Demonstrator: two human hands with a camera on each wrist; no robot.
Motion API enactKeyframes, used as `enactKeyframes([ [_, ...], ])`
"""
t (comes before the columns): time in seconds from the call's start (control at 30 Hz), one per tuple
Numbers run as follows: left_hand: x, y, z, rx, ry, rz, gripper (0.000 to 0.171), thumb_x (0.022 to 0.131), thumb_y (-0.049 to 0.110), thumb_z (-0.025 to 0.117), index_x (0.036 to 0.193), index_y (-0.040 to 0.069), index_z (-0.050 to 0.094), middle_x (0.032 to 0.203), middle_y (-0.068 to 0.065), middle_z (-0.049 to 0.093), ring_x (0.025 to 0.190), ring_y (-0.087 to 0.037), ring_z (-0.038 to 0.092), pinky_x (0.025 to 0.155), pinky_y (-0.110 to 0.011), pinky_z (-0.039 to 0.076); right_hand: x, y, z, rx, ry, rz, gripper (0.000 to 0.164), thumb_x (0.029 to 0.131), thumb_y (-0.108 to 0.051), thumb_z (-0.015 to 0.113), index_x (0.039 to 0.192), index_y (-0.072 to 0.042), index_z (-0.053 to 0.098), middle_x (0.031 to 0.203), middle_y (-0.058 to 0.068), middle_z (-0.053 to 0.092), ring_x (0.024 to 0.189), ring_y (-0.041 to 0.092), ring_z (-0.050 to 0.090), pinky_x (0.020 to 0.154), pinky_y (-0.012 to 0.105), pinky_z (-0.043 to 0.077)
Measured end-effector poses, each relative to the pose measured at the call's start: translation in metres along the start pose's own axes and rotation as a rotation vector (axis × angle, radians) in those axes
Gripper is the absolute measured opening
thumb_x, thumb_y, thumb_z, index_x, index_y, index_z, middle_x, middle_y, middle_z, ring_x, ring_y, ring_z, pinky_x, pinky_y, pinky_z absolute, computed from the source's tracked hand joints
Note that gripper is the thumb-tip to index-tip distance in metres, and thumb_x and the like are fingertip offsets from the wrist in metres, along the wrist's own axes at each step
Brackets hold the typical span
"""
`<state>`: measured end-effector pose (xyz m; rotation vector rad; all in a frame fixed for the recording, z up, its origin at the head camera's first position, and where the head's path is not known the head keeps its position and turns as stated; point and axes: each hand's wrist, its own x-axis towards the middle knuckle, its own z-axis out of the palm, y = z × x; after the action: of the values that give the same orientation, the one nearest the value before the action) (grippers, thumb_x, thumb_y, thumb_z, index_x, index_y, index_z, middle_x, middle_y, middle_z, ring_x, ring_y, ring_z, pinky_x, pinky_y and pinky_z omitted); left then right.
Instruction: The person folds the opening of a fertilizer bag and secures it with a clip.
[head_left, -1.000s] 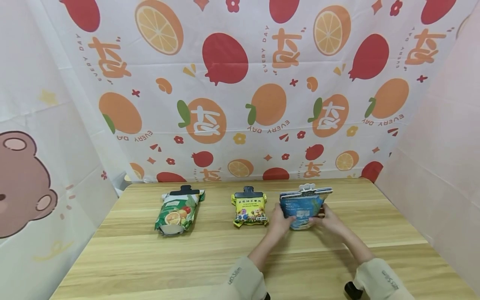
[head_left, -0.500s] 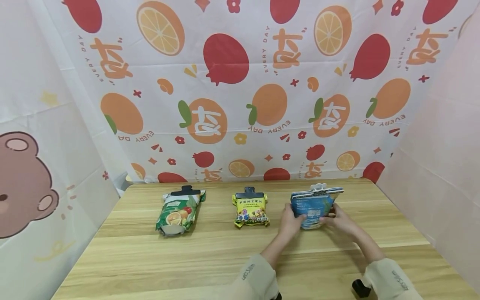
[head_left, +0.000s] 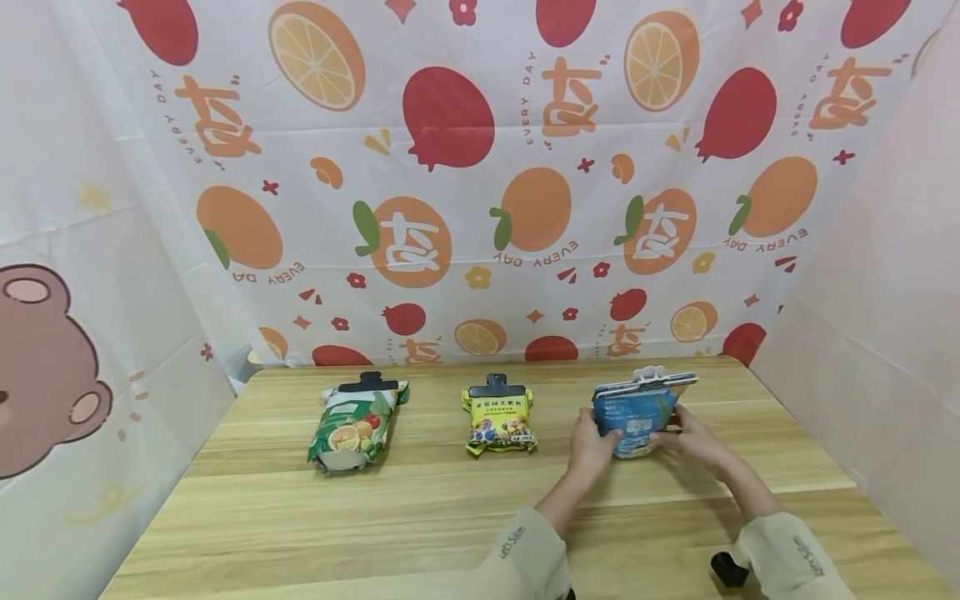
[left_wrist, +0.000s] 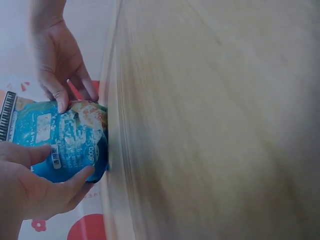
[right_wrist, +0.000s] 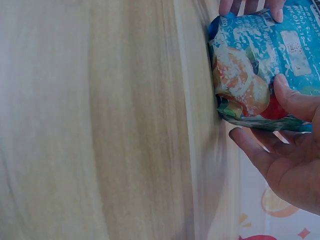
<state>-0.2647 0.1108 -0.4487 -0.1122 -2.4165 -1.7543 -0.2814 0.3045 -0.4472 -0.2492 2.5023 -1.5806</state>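
Note:
A blue plastic packet [head_left: 637, 423] with fruit printed on it stands upright at the right of the table. Across its folded top sits a white clip [head_left: 648, 379] with a toothed bar. My left hand [head_left: 591, 446] grips the packet's left side, thumb on the front face. On the opposite side my right hand [head_left: 697, 443] holds it, its thumb pressed on the front. In the right wrist view the packet's bottom [right_wrist: 216, 80] is right at the tabletop, and the right fingers [right_wrist: 255, 150] curve along its side.
Left of the packet on the wooden table [head_left: 360, 533] lies a yellow packet [head_left: 501, 421] with a black clip. Farther left is a green packet [head_left: 356, 427], also black-clipped. A fruit-print cloth [head_left: 480, 292] hangs behind the table's back edge.
Both hands have shifted the blue packet to the right, away from the yellow one, keeping it upright. The green and yellow packets have stayed in place.

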Motion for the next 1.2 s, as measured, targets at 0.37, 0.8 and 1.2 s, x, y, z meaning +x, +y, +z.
enactKeyframes([
  [0.37, 0.0, -0.005, 0.003, -0.06, -0.036, -0.093, 0.032, 0.083, 0.015, 0.069, 0.105, -0.002, 0.053, 0.106, -0.017, 0.059, 0.103, -0.031, 0.055, 0.086, -0.039, 0.045, 0.001, 0.006, 0.001, 0.051, 0.026, 0.005, 0.067, 0.089, -0.009, 0.06, 0.132, 0.018, 0.018, 0.122, 0.035, 0.038, 0.11, 0.041, 0.044, 0.087, 0.038, 0.045],
  [0.8, -0.001, -0.008, 0.007, -0.061, 0.005, -0.119, 0.03, 0.087, 0.017, 0.065, 0.108, 0.001, 0.051, 0.106, -0.015, 0.058, 0.102, -0.029, 0.054, 0.085, -0.041, 0.044, 0.001, 0.008, 0.009, 0.066, 0.068, -0.017, 0.066, 0.092, -0.013, 0.055, 0.135, 0.015, 0.014, 0.128, 0.037, 0.032, 0.118, 0.044, 0.036, 0.09, 0.038, 0.043],
  [1.2, 0.002, -0.009, 0.005, -0.033, -0.006, -0.109, 0.036, 0.087, 0.019, 0.065, 0.117, 0.003, 0.052, 0.104, -0.011, 0.059, 0.097, -0.027, 0.056, 0.08, -0.039, 0.046, 0.003, 0.007, 0.012, 0.14, 0.082, -0.008, 0.063, 0.092, -0.007, 0.053, 0.135, 0.016, 0.013, 0.123, 0.035, 0.034, 0.105, 0.032, 0.047, 0.085, 0.037, 0.047],
])
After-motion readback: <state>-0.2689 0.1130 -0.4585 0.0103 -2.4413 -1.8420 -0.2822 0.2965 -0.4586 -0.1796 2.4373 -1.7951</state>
